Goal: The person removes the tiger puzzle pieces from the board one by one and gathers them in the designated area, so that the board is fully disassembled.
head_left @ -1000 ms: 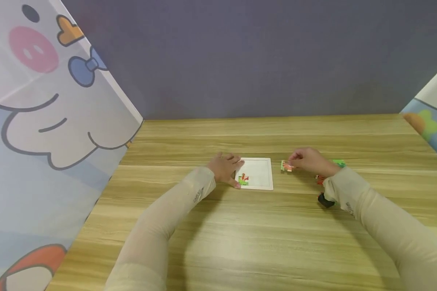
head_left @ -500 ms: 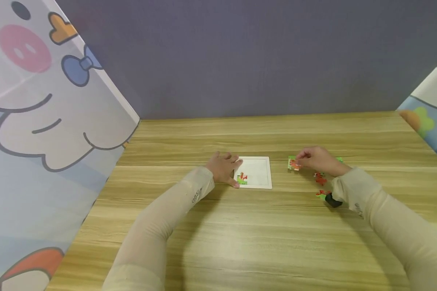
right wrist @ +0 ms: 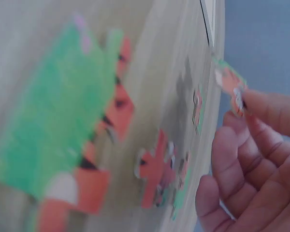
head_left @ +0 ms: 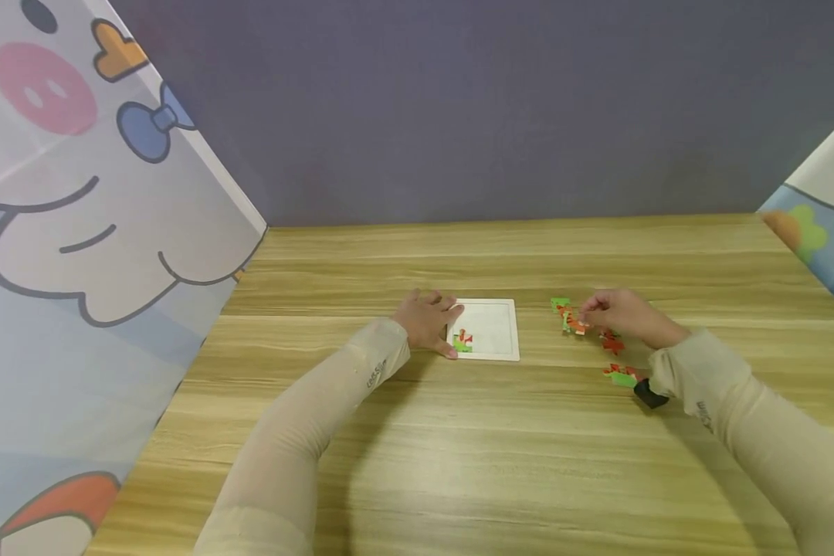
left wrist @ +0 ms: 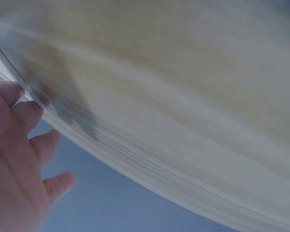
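Observation:
My left hand [head_left: 425, 323] rests with spread fingers on the left edge of a white puzzle frame [head_left: 517, 330]. Inside the frame's lower left corner lies a green and red puzzle piece [head_left: 462, 341]. To the right, my right hand [head_left: 625, 315] pinches an orange puzzle piece [head_left: 575, 323] between thumb and finger; the right wrist view shows this held piece [right wrist: 230, 82] raised off the table. Just behind it on the table is a green puzzle piece [head_left: 560, 303]. A red puzzle piece [head_left: 611, 343] lies below the hand, and a green and red piece [head_left: 622, 376] nearer me.
A black strap-like thing [head_left: 649, 394] sits at my right wrist, beside the nearest piece. The wooden table [head_left: 459, 455] ends at a grey wall [head_left: 493, 116]. A cartoon-printed panel [head_left: 132, 255] stands along the left side.
My right hand has moved to the right and slightly toward me with the orange piece, away from the frame, uncovering pieces on the table. My left hand stays on the frame.

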Demonstrator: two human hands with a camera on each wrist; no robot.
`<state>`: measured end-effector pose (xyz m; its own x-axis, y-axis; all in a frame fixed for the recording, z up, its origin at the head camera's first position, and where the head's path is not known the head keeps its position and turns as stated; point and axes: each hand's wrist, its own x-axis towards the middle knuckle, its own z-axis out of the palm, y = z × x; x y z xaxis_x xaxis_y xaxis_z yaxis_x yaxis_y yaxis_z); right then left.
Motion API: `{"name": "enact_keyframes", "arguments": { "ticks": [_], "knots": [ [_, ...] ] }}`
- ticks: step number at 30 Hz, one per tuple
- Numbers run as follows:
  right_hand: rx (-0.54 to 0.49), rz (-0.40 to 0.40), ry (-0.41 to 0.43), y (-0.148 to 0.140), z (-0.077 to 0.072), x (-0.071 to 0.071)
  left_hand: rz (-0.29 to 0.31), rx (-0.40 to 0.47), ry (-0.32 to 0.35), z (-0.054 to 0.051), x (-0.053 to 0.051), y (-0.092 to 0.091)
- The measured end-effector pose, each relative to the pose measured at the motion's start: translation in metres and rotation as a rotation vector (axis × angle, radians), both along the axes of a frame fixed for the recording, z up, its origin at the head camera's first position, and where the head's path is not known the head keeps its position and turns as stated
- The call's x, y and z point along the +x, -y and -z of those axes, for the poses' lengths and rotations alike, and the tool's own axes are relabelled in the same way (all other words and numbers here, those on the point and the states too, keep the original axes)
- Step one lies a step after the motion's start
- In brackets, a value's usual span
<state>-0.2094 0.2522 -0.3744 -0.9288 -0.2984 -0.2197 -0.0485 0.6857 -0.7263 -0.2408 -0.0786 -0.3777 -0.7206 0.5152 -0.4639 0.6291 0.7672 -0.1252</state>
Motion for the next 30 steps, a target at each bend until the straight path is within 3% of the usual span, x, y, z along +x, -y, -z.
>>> {"name": "enact_keyframes", "arguments": {
  "ticks": [4,11,20,30],
  "knots": [
    [-0.001,0.006,0.05,0.0,0.005,0.005,-0.006,0.0,0.011,0.002,-0.001,0.0],
    [-0.023,-0.017,0.035,0.001,0.013,0.008,0.007,-0.015,0.001,0.003,-0.001,0.001],
    [-0.038,-0.021,0.099,0.001,0.009,0.006,0.001,-0.014,0.003,-0.001,0.001,0.002],
    [-0.056,-0.037,0.152,-0.004,0.007,0.003,0.01,-0.016,-0.004,0.002,0.0,0.0]
  ]
}}
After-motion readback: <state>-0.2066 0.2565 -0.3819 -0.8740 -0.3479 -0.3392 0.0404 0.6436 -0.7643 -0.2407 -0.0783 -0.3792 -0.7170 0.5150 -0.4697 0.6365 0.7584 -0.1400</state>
